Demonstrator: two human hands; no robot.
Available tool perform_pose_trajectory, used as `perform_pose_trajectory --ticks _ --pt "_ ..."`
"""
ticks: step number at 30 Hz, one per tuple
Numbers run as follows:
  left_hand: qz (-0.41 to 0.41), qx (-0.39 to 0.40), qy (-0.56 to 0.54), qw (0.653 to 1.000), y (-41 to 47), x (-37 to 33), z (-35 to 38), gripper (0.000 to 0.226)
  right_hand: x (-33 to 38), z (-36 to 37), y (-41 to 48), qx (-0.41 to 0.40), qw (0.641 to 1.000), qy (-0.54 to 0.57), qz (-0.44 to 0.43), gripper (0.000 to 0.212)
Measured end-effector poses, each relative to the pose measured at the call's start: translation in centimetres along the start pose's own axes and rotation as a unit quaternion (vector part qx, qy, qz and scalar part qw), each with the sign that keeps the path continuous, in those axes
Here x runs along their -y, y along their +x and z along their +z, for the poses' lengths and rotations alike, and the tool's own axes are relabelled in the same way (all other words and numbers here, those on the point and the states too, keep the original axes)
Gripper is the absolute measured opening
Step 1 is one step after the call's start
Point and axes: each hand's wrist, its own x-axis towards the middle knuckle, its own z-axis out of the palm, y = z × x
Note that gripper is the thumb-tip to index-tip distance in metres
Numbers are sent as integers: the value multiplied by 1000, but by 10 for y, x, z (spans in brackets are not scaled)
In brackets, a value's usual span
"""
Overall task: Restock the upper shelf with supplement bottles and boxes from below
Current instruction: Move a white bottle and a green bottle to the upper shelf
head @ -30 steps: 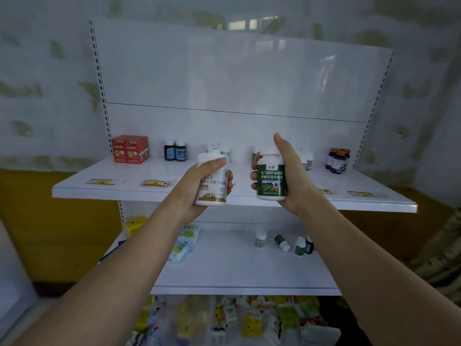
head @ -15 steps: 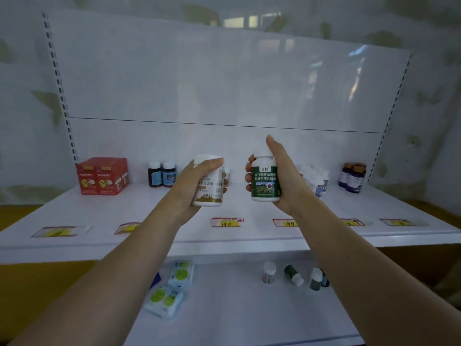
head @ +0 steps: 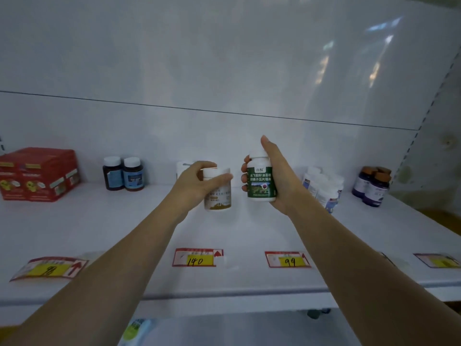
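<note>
Green-label bottle (head: 260,182) gripped in right hand (head: 277,181), gold-label bottle (head: 217,189) in left hand (head: 197,187), both held over upper shelf (head: 99,228) mid-depth. Set upright w/ labels fwd, behind tags 140 (head: 195,257) & 99 (head: 287,259), clear of white bottles (head: 324,188).

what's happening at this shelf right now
A person is stocking the upper shelf. The left hand holds a white bottle with a gold label, the right hand a white bottle with a green label. Both are held just above the shelf, near the back, not yet set down.
</note>
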Motion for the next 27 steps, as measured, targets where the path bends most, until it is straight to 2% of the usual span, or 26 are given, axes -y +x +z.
perform_pose_trajectory --ticks 5,8,10,14,20,27 --pt "-9 -17 115 993 36 20 13 54 0 -24 36 24 1000 12 14 45" --pt "-24 -28 237 971 49 37 17 68 -5 -30 50 30 999 10 23 44" --pt "-24 -39 276 960 53 44 19 72 -9 -32 57 32 999 8 28 44" --pt "8 -69 299 952 58 47 21 65 -11 -32 64 39 999 18 31 45" --pt "33 -134 340 930 63 56 23 42 -16 -30 72 41 998 19 35 45" --pt "72 -165 430 885 66 56 28 39 -28 -32 76 29 999 12 42 44"
